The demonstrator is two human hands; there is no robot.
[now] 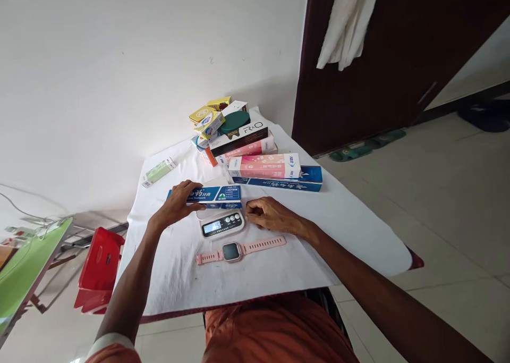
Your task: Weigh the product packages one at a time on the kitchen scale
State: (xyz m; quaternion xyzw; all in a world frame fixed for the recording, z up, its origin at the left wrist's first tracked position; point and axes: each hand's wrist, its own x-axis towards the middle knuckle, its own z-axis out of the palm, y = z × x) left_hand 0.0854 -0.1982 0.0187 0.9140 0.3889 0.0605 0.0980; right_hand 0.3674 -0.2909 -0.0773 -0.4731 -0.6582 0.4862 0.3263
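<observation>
My left hand [181,201] grips the left end of a blue toothpaste box [221,194], thumb at the near side and fingers over the top. The box lies across a white digital scale [222,226], whose display is lit; its digits are too small to read surely. Just right of the scale, my right hand [273,215] rests on the cloth with curled fingers and nothing visible in them. In front of the scale lies a pink smartwatch [231,252], its strap spread out flat and its screen dark.
Behind the scale are a pink box [265,166], a blue box [279,182], a black-and-white box [239,140], a green round lid [235,122] and yellow boxes [209,124]. A pale green box [158,172] lies left. A red chair [101,262] stands beside the table.
</observation>
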